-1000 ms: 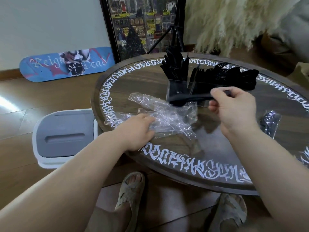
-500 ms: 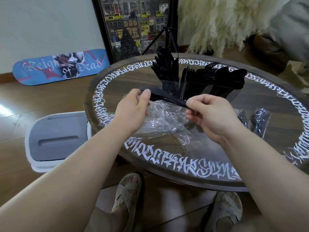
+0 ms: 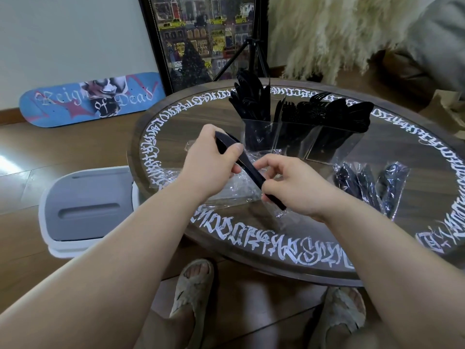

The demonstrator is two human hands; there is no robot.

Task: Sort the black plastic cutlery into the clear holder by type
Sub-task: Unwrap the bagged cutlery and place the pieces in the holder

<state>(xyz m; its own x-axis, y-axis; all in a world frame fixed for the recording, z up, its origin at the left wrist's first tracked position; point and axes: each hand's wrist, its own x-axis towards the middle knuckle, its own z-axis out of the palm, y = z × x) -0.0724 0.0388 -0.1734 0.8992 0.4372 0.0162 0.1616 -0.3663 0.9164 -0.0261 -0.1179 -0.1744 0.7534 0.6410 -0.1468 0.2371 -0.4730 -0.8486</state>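
Mostly done — clear holder (image 3: 299, 137), upper centre of frame, already packed with black cutlery. Left hand (image 3: 210, 163) and right hand (image 3: 293, 185) both pinch one black piece (image 3: 247, 167) at centre. Wrapped pieces (image 3: 370, 183) at right on counter (image 3: 415, 197) — unsorted.

1. Left hand (image 3: 210, 159): a second ago flat on the clear wrappers (image 3: 234, 190) on the table; now lifted, fingers curled round the upper end of the black utensil (image 3: 247, 168).
2. Right hand (image 3: 292, 183): a second ago held the utensil alone, level, just before the clear holder (image 3: 297, 137); now nearer the body, pinching its lower end.
3. Utensil: now slanted, far-left end high, held between both hands above the wrappers.
4. Wrapped cutlery (image 3: 370, 182) on the right shows more fully now.
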